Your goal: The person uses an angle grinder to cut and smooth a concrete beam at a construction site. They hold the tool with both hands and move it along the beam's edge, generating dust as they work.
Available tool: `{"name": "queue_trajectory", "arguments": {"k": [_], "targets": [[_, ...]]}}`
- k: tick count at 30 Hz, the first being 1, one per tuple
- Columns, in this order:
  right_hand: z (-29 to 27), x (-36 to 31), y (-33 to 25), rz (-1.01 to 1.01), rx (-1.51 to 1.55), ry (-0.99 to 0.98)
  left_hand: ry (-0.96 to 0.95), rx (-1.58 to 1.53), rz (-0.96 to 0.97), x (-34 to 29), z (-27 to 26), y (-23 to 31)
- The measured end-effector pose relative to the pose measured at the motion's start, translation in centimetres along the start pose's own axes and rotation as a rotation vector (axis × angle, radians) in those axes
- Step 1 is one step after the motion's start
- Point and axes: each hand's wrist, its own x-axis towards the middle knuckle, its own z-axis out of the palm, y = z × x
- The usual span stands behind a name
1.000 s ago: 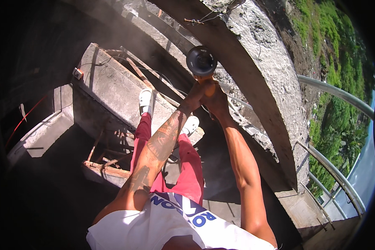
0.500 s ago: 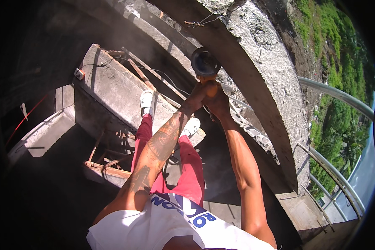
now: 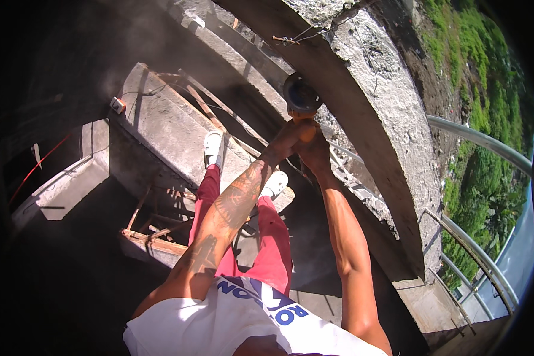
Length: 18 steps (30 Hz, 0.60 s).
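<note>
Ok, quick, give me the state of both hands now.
Left hand: closed on the angle grinder, held against the concrete wall.
Right hand: closed on the same grinder's body.

Bright sun falls on a rough curved concrete wall [image 3: 391, 148], while dusty shadow fills the pit below; a concrete slab [image 3: 166, 130] lies over wooden planks [image 3: 154, 240], and metal railings [image 3: 486, 142] border green vegetation [image 3: 486, 178]
</note>
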Motion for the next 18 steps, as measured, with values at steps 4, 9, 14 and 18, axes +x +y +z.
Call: {"name": "queue_trajectory", "arguments": {"k": [4,9,14,18], "targets": [[-0.1,-0.4,-0.5,0.049,0.041,0.006,0.005,-0.014,-0.039,0.2,-0.3,-0.1],[-0.1,-0.4,-2.2,0.016,0.020,-0.015,-0.022,-0.081,0.022,-0.7,-0.8,0.8],[0.8,0.9,-4.7,-0.059,0.063,-0.001,0.026,-0.038,0.020,-1.4,-1.6,3.9],[0.8,2.4,-6.2,-0.033,-0.009,-0.035,0.030,-0.032,0.066,-1.0,-1.9,5.6]]}}
